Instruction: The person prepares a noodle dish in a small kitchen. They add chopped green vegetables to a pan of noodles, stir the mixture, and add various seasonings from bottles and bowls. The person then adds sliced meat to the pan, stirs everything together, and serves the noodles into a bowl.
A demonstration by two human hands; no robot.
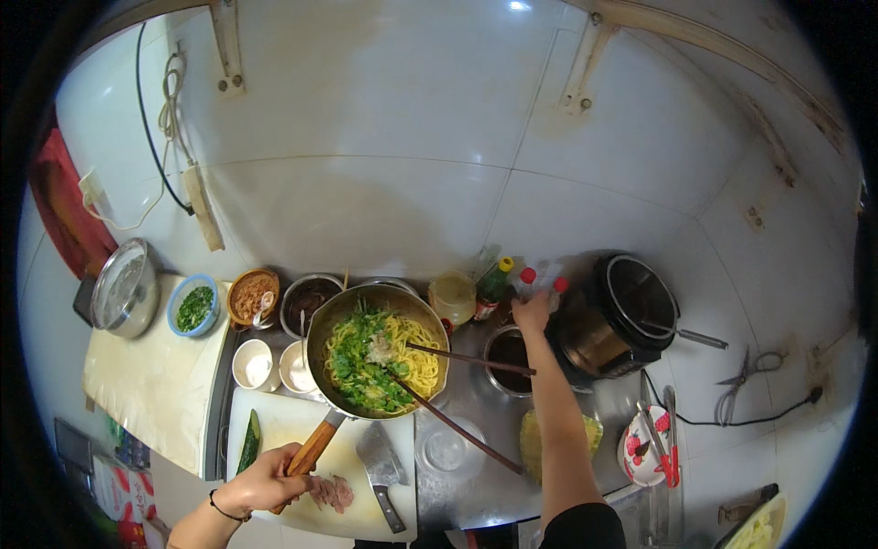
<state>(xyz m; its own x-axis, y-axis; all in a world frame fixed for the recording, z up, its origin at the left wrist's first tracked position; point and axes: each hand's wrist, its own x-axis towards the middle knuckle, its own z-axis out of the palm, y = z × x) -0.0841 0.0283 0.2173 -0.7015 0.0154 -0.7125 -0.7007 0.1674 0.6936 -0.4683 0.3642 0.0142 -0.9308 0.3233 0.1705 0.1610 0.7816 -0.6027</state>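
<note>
My left hand (267, 479) grips the wooden handle (317, 442) of a metal pan (439, 316), tilted above the counter. In the pan lie yellow noodles (422, 364), chopped green herbs (353, 343) and a pale minced heap (379, 348). Two dark chopsticks (456, 427) rest in it, their ends sticking out over the right rim. At the back, my right hand (531, 312) is at a red-capped bottle (527, 276); its fingers are partly hidden, so the hold is unclear. A second red-capped bottle (560, 284) stands just right of it.
A cutting board (274, 425) bears a cleaver (382, 466), sliced meat (332, 493) and a cucumber piece (250, 439). Bowls of chopped greens (195, 309) and brown crumbs (254, 295) stand left. A green bottle (494, 281), dark sauce pot (509, 364) and electric cooker (603, 322) stand right.
</note>
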